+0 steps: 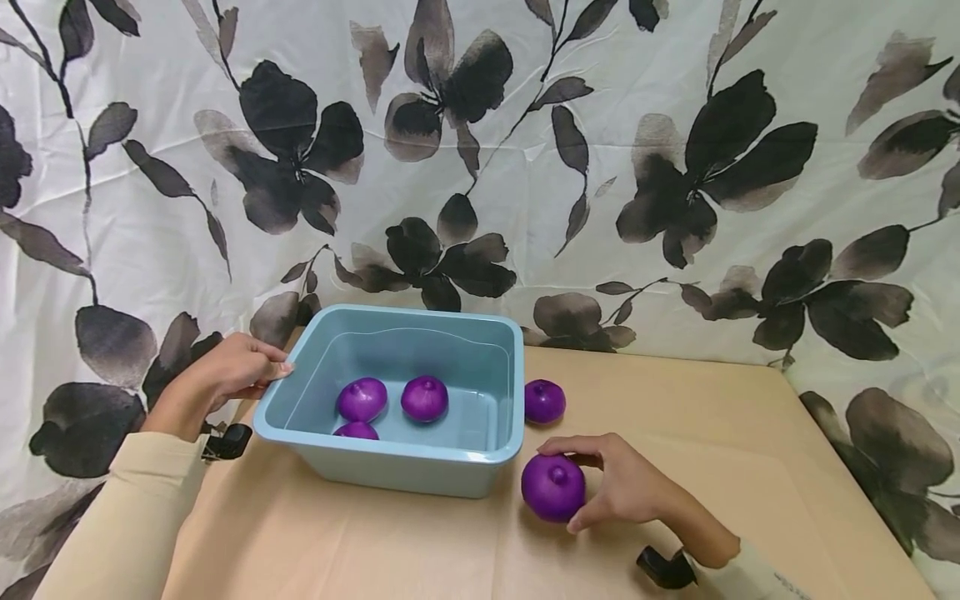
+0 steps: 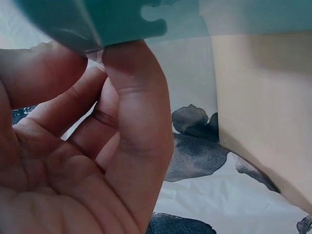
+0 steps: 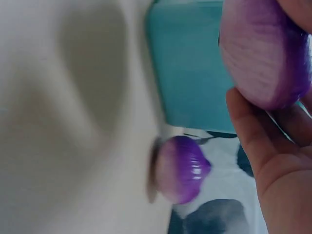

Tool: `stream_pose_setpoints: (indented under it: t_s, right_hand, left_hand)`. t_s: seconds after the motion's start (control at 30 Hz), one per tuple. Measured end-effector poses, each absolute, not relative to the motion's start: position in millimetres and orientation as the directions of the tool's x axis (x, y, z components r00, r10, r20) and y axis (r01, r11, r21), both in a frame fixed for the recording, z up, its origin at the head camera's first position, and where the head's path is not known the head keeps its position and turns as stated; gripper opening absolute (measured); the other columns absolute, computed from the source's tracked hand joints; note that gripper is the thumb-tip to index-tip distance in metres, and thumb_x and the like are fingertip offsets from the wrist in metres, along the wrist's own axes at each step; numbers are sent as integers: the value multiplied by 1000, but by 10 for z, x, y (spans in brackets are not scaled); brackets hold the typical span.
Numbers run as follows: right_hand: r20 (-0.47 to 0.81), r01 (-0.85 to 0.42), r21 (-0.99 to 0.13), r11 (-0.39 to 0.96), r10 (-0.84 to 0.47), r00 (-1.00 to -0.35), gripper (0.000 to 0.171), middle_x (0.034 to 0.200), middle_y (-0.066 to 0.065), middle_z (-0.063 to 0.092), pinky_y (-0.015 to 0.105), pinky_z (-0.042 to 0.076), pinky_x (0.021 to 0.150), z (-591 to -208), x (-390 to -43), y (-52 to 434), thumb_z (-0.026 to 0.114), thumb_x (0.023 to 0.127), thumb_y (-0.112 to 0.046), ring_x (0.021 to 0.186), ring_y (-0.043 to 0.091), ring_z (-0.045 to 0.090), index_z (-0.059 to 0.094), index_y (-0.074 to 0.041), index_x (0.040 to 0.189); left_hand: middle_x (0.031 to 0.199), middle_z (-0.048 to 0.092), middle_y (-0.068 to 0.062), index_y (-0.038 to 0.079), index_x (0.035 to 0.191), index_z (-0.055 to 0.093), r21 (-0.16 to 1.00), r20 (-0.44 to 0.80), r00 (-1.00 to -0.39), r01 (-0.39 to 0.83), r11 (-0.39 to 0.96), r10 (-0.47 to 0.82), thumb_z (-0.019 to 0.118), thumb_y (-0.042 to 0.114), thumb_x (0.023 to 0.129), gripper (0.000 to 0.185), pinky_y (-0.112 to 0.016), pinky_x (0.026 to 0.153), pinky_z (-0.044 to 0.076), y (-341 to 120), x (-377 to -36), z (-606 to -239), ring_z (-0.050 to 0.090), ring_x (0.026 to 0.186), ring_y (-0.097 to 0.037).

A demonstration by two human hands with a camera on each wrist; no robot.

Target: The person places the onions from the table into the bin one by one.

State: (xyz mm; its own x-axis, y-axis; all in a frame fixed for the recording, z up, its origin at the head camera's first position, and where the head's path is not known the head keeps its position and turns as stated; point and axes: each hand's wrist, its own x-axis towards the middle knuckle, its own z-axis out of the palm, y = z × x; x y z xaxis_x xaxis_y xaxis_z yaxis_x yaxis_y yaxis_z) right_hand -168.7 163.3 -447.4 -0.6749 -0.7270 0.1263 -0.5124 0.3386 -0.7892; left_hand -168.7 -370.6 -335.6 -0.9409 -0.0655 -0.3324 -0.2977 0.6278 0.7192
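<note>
My left hand (image 1: 238,367) pinches the left rim of a light blue plastic tub (image 1: 390,472), thumb on top and fingers beneath; the left wrist view shows this grip close up. Three purple onions lie inside the tub, one (image 1: 425,398) near its middle, another (image 1: 362,399) to the left and a third (image 1: 356,430) partly hidden by the front wall. In my right hand (image 1: 626,481) is a purple onion (image 1: 553,488), held between thumb and fingers in front of the tub's right corner. The right wrist view shows this onion (image 3: 263,53) raised above the table, its paler underside visible.
One more purple onion (image 1: 545,402) sits on the table just right of the tub. A tan covering lies over the table (image 1: 675,400). Behind it hangs a white cloth (image 1: 555,208) with dark floral print, which also shows at both sides.
</note>
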Motion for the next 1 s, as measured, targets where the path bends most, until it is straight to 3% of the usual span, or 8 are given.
stream_pose_setpoints:
  t_s: [0.23,0.6,0.8,1.0]
  right_hand:
    - [218,-585,-782,218,-782,-583,83,133,6,72,29,57,100,-4186,-1708,1686,102,62,-28,124,8,66,67,-16,137]
    - [318,-680,-730,76,-842,-435,85,137,6,71,32,56,104,-3797,-1788,1669,103,60,-25,133,14,62,67,-14,137]
    - [342,-714,-700,19,-869,-358,84,135,11,71,33,58,102,-3678,-1923,1571,102,63,-25,127,17,67,66,-10,137]
    - [327,-723,-690,35,-877,-354,84,136,6,71,33,58,101,-3546,-2046,1491,102,61,-23,127,14,67,67,-13,137]
  left_hand:
    - [76,58,2,-17,142,52,714,-325,-944,-289,637,-64,62,16,102,52,-27,66,56,-3709,-1677,-3348,59,75,-12]
    - [68,53,3,-17,142,52,723,-321,-945,-287,629,-62,62,14,102,51,-26,63,55,-3715,-1674,-3373,57,71,-12]
    - [67,52,4,-16,141,53,732,-313,-947,-287,618,-69,61,14,102,50,-25,62,55,-3701,-1663,-3383,57,69,-10]
    - [70,58,4,-16,140,54,744,-306,-948,-295,599,-87,63,13,101,49,-26,65,58,-3637,-1698,-3408,60,71,-9]
